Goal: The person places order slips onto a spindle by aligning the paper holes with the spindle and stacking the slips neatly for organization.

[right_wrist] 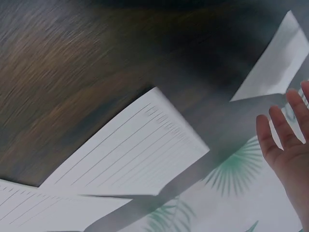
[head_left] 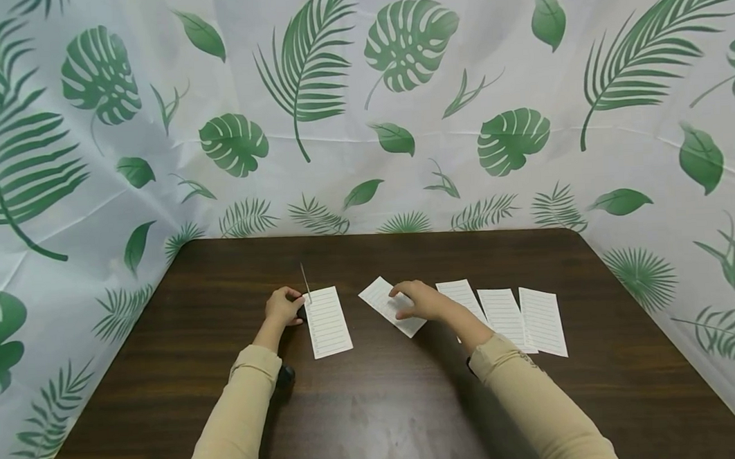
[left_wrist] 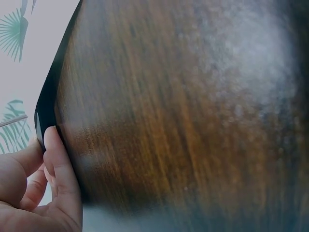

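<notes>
Overall, one leaf-printed backdrop (head_left: 334,183) stands beyond the left grip (head_left: 282,307) and the right grip (head_left: 418,302); one dark wood-grained worktop (head_left: 377,409) extends beneath both. Two beige sleeves (head_left: 230,417), one per arm, lie behind the grips. The right grip is spread, its fingers apart; the left is bent, finger and thumb pinching a dark piece. Five lined white sheets are present: one sheet (head_left: 330,325) just right of the left grip; a second sheet (head_left: 377,293), slanted, below the right grip, contact indeterminate; and three sheets (head_left: 503,312) to the right of the right grip, the nearest partly hidden by the forearm. One dark piece (head_left: 301,314), mostly concealed, sits between the left grip's fingers. One thin rod (head_left: 305,281) rises beside these fingers, at the first sheet's upper left corner.
</notes>
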{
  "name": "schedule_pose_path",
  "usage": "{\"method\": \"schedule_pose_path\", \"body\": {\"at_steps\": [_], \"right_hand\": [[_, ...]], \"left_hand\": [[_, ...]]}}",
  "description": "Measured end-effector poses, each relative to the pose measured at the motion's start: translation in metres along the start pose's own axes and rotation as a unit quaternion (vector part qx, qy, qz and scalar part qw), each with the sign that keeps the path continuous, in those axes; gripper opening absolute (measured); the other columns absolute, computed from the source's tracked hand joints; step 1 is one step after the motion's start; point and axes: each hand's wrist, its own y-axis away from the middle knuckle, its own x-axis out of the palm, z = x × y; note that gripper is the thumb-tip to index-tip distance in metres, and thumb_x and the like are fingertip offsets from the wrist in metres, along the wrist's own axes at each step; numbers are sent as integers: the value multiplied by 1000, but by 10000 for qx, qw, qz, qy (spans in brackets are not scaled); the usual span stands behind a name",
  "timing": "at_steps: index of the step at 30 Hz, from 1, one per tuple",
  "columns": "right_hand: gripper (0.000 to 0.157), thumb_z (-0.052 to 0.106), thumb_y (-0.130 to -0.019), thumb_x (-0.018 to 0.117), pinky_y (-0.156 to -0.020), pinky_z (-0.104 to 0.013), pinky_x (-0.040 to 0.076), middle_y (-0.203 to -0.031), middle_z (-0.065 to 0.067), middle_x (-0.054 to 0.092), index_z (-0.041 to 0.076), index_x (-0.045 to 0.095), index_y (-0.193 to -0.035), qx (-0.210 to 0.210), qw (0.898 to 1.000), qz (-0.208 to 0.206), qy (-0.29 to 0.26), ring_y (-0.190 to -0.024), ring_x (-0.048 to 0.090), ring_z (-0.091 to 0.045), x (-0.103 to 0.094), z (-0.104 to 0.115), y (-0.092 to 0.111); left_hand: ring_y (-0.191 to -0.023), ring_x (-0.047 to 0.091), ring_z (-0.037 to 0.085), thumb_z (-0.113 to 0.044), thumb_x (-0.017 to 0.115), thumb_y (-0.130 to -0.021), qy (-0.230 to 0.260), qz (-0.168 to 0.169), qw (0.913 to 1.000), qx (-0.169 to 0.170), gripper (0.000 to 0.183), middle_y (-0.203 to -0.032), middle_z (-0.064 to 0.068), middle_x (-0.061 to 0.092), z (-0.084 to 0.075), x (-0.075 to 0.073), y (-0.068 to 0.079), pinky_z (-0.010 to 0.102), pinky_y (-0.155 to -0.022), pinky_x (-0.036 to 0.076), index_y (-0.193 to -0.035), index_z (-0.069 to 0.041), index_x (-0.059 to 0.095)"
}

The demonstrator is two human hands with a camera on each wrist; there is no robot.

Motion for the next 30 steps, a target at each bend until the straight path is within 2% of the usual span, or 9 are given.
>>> {"method": "schedule_pose_path", "body": {"at_steps": [5,9,13,15,18,23,25,27,30], "right_hand": [[65,14,-79,75,-109,-52,36,-143,-27,39,-7,45,-132,195,9988,432,-141,-131,38,-42,-2,-8,4],[80,15,-77,76,-113,-52,30,-151,-27,22,-5,34,-142,494,9955,711,-376,-138,27,-42,-5,-8,7],[83,17,-71,80,-108,-52,37,-145,-30,33,-8,37,-138,372,9973,600,-222,-131,38,-45,-1,-12,6],[82,21,-69,82,-106,-51,39,-141,-31,39,-8,43,-135,160,9986,472,-177,-128,42,-45,6,-24,2],[83,35,-68,82,-110,-42,38,-141,-25,43,-3,48,-133,-455,9988,176,-28,-130,43,-38,34,-72,-12],[85,50,-68,79,-115,-26,30,-146,-15,42,8,48,-136,-743,9964,-110,392,-135,38,-26,87,-159,-44],[87,48,-65,82,-115,-32,30,-146,-17,41,8,49,-135,-506,9981,30,349,-135,38,-29,87,-158,-46],[90,49,-63,82,-116,-36,29,-147,-17,40,8,49,-135,-443,9988,133,140,-136,36,-30,80,-147,-43],[86,43,-64,84,-114,-42,32,-144,-22,40,4,51,-132,-145,9994,326,44,-134,38,-36,53,-100,-27]], "left_hand": [[-57,60,26,-25,66,-88,33,8,9999,144,22,-106,28,49,42,10,-38,32,-47,58,-97,-6,60],[-59,59,25,-18,63,-91,-54,35,9999,-109,19,-110,28,49,-4,-3,2,31,-50,58,-100,-1,58],[-59,59,22,-7,56,-93,-259,54,9993,-257,17,-114,32,48,-45,-13,42,26,-52,58,-104,6,54],[-59,58,22,-5,56,-92,-284,18,9992,-296,18,-115,32,48,-49,-14,45,26,-51,58,-105,7,54],[-61,60,23,-10,58,-92,-269,11,9995,-186,17,-115,28,50,-36,-11,32,27,-51,58,-104,3,57],[-65,61,28,-24,66,-89,-136,-74,9998,158,21,-110,24,52,23,5,-25,29,-48,58,-99,-6,61],[-66,61,30,-24,65,-89,-182,-77,9997,126,22,-111,25,52,38,11,-40,31,-50,59,-100,-5,60],[-66,62,27,-24,65,-89,-149,-66,9995,255,21,-110,23,53,36,10,-35,29,-49,58,-100,-7,61],[-61,60,22,-23,65,-89,-195,-118,9994,275,15,-107,20,53,41,12,-38,26,-48,57,-95,-10,60]]}}
